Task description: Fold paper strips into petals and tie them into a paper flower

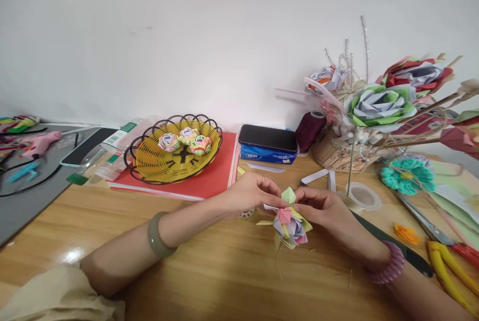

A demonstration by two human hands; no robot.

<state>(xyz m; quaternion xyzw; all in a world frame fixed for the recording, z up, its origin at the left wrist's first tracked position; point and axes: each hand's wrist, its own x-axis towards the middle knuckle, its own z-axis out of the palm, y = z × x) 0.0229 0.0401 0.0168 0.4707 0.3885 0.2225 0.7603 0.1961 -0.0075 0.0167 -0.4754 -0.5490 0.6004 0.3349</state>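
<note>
A folded paper flower [294, 226] in white, yellow, pink and pale green is held just above the wooden table between both hands. My left hand [256, 194] pinches its upper left side with thumb and fingers. From the right, my right hand [320, 205] grips its upper edge, close to a pale green petal that stands up. Loose paper strips and a thin thread hang from the flower's lower left. A small disc-like roll [247, 212], partly hidden, lies under my left hand.
A yellow basket [149, 164] with 3 paper flowers rests on red paper [224, 181]. Behind are a phone on a blue tissue pack [262, 153] and a purple thread spool [310, 131]. At right stand a flower pot [333, 154], a tape roll [361, 196] and yellow-handled scissors [445, 266].
</note>
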